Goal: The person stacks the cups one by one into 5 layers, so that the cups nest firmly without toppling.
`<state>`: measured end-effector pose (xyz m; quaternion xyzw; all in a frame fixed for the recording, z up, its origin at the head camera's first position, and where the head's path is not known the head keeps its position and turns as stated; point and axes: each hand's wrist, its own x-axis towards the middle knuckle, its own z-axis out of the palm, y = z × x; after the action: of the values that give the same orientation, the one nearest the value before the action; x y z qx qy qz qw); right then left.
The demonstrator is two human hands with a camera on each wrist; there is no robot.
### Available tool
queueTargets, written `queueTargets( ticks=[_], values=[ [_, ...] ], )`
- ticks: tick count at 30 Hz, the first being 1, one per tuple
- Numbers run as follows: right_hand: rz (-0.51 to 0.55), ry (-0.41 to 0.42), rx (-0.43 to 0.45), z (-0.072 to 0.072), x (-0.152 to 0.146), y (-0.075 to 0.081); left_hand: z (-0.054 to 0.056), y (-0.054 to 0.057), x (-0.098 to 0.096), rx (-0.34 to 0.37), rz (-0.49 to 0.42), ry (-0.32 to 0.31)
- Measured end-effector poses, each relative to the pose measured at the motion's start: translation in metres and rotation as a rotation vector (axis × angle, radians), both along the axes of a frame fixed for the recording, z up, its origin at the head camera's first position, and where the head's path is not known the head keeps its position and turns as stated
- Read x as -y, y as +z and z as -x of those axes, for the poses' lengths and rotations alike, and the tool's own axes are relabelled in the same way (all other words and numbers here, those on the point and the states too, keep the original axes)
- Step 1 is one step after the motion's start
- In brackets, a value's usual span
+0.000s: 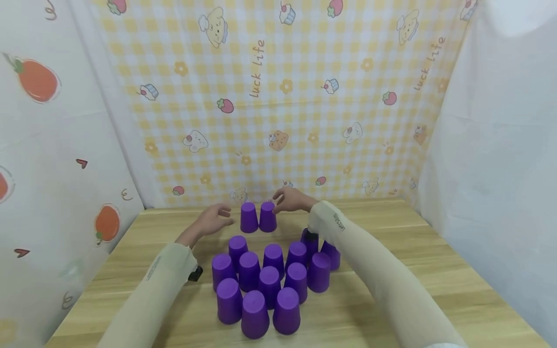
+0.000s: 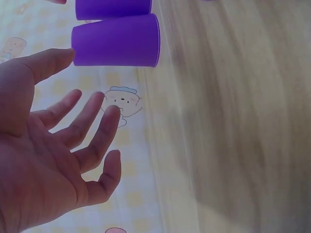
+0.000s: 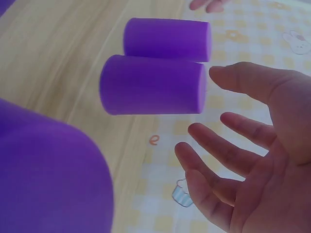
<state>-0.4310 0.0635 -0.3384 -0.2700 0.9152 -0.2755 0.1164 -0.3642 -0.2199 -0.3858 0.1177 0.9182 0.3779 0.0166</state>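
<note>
Two purple plastic cups stand upside down side by side at the back of the table: a left cup point(image 1: 249, 218) and a right cup point(image 1: 268, 220). To the left of this pair is my left hand point(image 1: 211, 220), its fingers loosely bent and nothing in them. In the left wrist view its thumb comes close to the left cup point(image 2: 116, 41); whether they touch I cannot tell. My right hand point(image 1: 293, 199) hovers just right of the right cup, fingers spread and holding nothing. The right wrist view shows a small gap between its thumb and the right cup point(image 3: 153, 86).
Several more upside-down purple cups point(image 1: 270, 285) stand in a cluster nearer to me on the wooden table point(image 1: 174, 314). My right forearm passes over the cluster's right side, partly covering a cup point(image 1: 331, 256). A checked cloth point(image 1: 278, 121) hangs behind the table.
</note>
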Motion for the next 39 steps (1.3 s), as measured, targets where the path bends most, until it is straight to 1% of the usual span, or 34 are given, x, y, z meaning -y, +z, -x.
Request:
queueTargets(
  ticks=[4,7,9,12,15,17,20,24,26,29,34,39],
  values=[
    [0.002,0.006,0.008,-0.007,-0.006,0.009,-0.006,-0.003,0.002,0.008,-0.037,-0.019],
    [0.008,0.015,0.02,-0.01,-0.011,0.013,-0.011,-0.002,0.0,0.006,-0.055,-0.036],
    [0.024,0.021,0.028,-0.011,-0.015,0.014,-0.016,-0.001,-0.002,-0.001,-0.061,-0.056],
    [0.059,0.036,0.03,-0.012,-0.023,0.014,-0.021,0.0,-0.005,-0.023,-0.061,-0.102],
    [0.105,0.043,0.036,-0.017,-0.03,0.015,-0.027,0.002,-0.007,-0.041,-0.074,-0.147],
    [0.129,0.047,0.05,-0.023,-0.035,0.017,-0.029,0.002,-0.007,-0.05,-0.08,-0.185],
    [0.135,0.06,0.074,-0.035,-0.044,0.022,-0.034,0.003,-0.007,-0.04,-0.081,-0.226],
    [0.123,0.098,0.089,-0.052,-0.057,0.029,-0.037,0.004,-0.007,-0.025,-0.072,-0.283],
    [0.132,0.121,0.09,-0.057,-0.062,0.029,-0.039,0.004,-0.007,-0.023,-0.077,-0.314],
    [0.141,0.14,0.095,-0.062,-0.069,0.028,-0.042,0.006,-0.007,-0.014,-0.105,-0.353],
    [0.124,0.135,0.109,-0.065,-0.08,0.017,-0.046,0.007,-0.006,0.015,-0.129,-0.413],
    [0.129,0.164,0.135,-0.066,-0.092,0.005,-0.049,0.005,-0.003,0.003,-0.096,-0.425]
  ],
)
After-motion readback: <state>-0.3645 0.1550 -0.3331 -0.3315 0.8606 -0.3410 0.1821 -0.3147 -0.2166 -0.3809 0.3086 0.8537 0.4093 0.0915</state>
